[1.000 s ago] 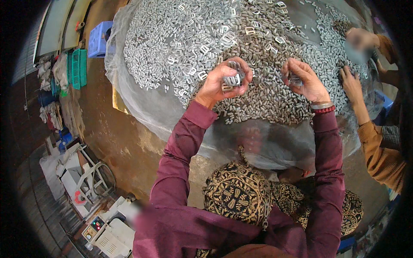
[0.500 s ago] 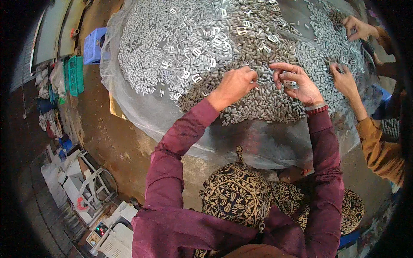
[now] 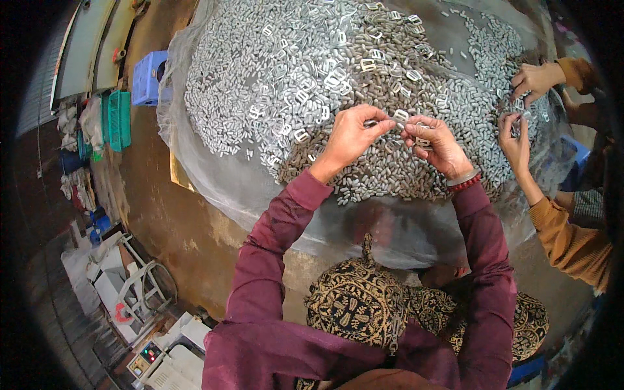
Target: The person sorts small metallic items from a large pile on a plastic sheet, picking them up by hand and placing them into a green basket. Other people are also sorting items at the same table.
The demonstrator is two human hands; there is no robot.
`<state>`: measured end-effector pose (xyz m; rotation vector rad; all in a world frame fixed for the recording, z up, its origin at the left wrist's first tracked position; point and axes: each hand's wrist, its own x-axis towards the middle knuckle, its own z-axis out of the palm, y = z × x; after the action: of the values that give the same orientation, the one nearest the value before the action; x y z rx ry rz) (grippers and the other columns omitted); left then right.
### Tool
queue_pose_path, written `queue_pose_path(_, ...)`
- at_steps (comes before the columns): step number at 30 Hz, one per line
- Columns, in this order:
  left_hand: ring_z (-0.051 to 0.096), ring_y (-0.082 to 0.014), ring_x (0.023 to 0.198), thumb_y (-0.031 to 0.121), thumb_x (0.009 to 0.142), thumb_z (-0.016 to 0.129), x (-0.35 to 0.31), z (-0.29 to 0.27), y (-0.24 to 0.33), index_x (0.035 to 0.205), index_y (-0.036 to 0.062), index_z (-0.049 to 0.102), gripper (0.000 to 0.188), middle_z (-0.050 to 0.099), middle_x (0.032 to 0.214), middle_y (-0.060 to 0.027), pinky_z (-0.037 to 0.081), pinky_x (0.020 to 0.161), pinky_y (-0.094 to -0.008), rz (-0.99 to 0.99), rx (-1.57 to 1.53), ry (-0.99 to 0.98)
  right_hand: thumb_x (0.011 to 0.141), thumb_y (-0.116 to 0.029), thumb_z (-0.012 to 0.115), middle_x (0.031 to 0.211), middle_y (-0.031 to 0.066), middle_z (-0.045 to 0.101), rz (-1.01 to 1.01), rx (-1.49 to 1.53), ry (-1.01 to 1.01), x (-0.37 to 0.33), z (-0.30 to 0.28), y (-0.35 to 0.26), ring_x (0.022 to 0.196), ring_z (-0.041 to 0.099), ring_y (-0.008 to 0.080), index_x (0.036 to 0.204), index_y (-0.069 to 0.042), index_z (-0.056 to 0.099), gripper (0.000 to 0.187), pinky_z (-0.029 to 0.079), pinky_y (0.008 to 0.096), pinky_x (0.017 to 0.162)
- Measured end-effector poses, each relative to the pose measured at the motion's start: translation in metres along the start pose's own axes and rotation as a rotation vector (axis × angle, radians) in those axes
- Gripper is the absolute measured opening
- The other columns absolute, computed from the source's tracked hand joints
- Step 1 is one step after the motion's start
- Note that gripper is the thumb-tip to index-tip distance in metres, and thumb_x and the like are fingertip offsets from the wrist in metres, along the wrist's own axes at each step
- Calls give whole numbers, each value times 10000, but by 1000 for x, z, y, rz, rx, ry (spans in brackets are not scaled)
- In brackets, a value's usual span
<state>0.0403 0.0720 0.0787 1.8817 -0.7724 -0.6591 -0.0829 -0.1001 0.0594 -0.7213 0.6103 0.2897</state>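
My left hand (image 3: 356,133) is closed in a pinch, its fingertips meeting those of my right hand. Where they meet, a small silver slotted buckle (image 3: 402,116) shows at the fingertips. My right hand (image 3: 441,146) is closed too, with another silver buckle (image 3: 422,142) among its curled fingers. Below both hands spreads a heap of small grey oval pellets (image 3: 390,172). Loose buckles lie scattered over the heap, one of them a pale slotted buckle (image 3: 301,136) left of my left hand. The fingers partly hide what they grip.
A translucent sheet (image 3: 227,195) lies under the heap. At right, a co-worker's hands (image 3: 517,140) in brown sleeves handle buckles. A blue crate (image 3: 147,78) and a green basket (image 3: 119,120) stand at left, with white machinery (image 3: 133,279) lower left.
My hands have come together, and a buckle now shows at their fingertips. My right fingers have curled in. The co-worker's far hand has moved nearer to the other one. The view has shifted slightly.
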Motion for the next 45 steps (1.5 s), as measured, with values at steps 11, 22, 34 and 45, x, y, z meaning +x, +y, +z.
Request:
queue_pose_path(11,600,-262,625,156,763,727,-16,13,23,1003,75,642,267,587,793,-83,469,496,-338,372,439,232,898,-162,563,718,26,573,-134,11,160,-2,22,-1,525,533,76,828,-58,555,126,301,174,360)
queue_pose_path(22,596,-233,616,146,752,733,-17,9,29,867,64,676,153,586,756,-72,464,533,-331,286,352,158,902,-203,563,575,-26,505,-318,-69,330,-5,46,25,424,422,42,792,-76,566,169,260,184,358)
queue_pose_path(34,613,-262,677,65,792,667,-10,23,18,858,28,658,76,622,797,-113,489,613,-338,390,299,475,879,-177,574,597,-4,533,-510,-483,398,14,53,14,453,419,64,675,-44,562,244,308,225,414)
queue_pose_path(45,609,-284,715,190,758,702,-32,33,-23,1023,81,616,299,538,814,-98,489,591,-386,229,581,-114,848,-141,508,853,44,571,-423,49,13,-27,-46,-20,667,556,96,891,-82,524,75,309,159,411)
